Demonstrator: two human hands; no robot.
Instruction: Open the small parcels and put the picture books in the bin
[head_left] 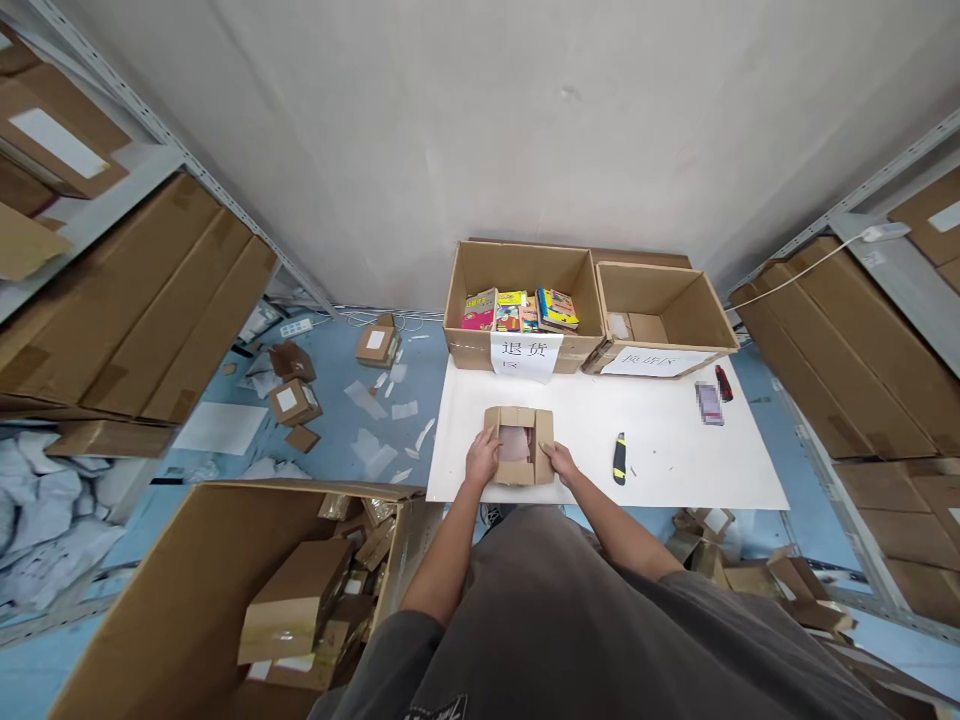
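Observation:
A small cardboard box (519, 420) sits near the front edge of the white table (675, 470), its top flaps spread and something pinkish showing inside. My left hand (482, 458) grips the box's left side with fingers curled round the flap. My right hand (559, 461) holds the box's right side the same way. A yellow-and-black utility knife (619, 458) lies on the table just right of my right hand.
At the table's back stand a carton of colourful books (520, 310) with a paper label and a nearly empty labelled carton (660, 315). A small purple packet (708, 402) and red item (723, 383) lie right. A big carton of small boxes (300, 600) stands lower left; shelves flank both sides.

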